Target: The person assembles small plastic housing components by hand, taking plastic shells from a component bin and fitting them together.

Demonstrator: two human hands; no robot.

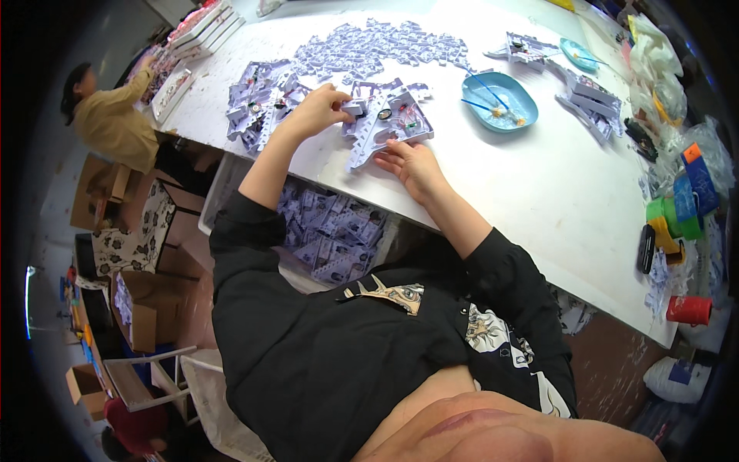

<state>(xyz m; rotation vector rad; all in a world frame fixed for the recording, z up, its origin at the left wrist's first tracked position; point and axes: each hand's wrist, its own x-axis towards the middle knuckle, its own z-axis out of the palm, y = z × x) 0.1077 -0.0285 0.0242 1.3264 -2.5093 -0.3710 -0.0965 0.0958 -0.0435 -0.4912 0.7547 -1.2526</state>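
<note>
Lilac shell [382, 129]: long axis approx. 1-to-7 o'clock, tip at 7; R hand [416, 169] grips edge, L hand [315, 112] pinches lilac pc [356, 108].

You wear a black top [292, 339] with tan and white prints; your table [554, 200] is white, your plastic housing [362, 149] pale lavender, your dish [512, 86] light turquoise. Your tape roll [685, 219] is green, the chair [135, 248] cream with dark flowers.

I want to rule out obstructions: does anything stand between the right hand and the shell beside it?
Nothing visible does: the right hand is right at the lower right edge of the shell. The left hand is at its left side; the blue dish sits apart, to the right.
</note>
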